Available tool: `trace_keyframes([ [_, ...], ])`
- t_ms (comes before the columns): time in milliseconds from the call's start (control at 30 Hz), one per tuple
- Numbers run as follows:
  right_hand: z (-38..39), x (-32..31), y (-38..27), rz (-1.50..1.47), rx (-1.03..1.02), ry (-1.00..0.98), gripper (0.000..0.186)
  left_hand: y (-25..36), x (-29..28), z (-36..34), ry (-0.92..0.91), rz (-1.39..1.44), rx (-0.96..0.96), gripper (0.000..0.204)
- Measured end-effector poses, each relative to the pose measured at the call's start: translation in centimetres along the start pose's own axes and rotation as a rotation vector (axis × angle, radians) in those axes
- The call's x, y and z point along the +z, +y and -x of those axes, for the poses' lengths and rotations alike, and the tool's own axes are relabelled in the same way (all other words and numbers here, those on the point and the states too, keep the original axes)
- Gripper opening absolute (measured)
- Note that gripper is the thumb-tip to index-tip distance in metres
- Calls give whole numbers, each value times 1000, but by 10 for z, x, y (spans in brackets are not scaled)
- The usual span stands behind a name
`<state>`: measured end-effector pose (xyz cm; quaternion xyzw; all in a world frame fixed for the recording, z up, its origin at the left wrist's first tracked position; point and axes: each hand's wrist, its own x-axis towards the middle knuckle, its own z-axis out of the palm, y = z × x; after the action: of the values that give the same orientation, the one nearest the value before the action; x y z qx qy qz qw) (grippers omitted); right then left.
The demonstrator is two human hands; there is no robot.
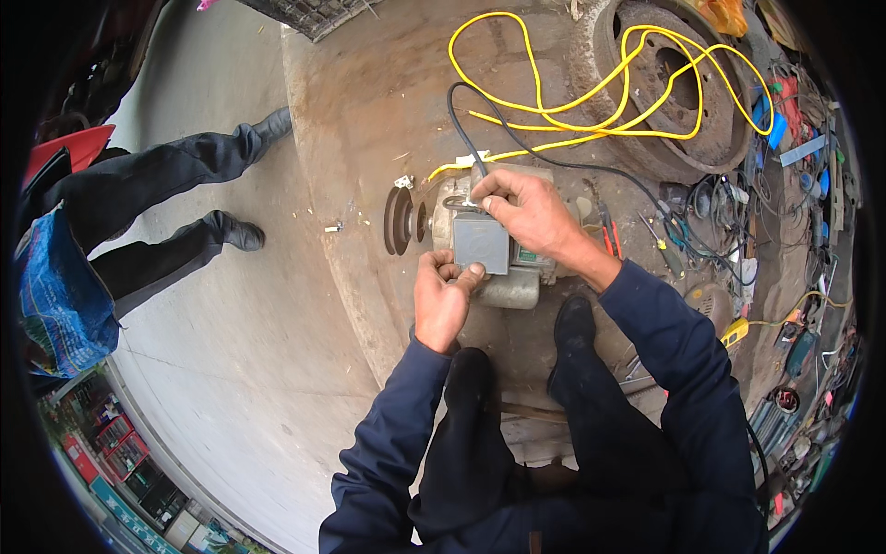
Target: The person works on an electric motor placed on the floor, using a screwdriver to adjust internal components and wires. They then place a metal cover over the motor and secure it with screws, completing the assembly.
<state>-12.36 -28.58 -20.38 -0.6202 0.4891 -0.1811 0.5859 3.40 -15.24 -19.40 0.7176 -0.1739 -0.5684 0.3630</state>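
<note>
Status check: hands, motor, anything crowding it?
Left hand at the grey box's near-left corner, right hand at its far edge. Motor on the ground, pulley at left. Yellow cable loose beyond, red-handled tool to the right.

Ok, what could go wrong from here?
The grey cover on the motor could shift, as the left hand touches it only near its lower left corner. The right hand might tug the black cable, which runs down close to it. The yellow cable, loosely looped over the rusty wheel rim, could snag.
</note>
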Motion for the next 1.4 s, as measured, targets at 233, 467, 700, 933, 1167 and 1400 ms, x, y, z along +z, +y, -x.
trace_keyframes([
  [233,38,-18,6,-12,-140,92,29,-5,4,-9,43,-152,69,38],
  [467,67,-15,19,10,-167,-8,55,11,-7,-11,-72,-157,47,27],
  [700,68,-8,27,-22,-273,38,51,23,-9,-7,-96,-229,41,26],
  [933,61,10,33,-137,-176,107,36,11,-8,-4,-53,-285,128,29],
  [1167,52,19,27,-139,-113,186,26,12,-12,-10,4,-285,134,28],
  [1400,56,17,27,-162,-64,177,24,15,-20,-19,-91,-287,110,25],
])
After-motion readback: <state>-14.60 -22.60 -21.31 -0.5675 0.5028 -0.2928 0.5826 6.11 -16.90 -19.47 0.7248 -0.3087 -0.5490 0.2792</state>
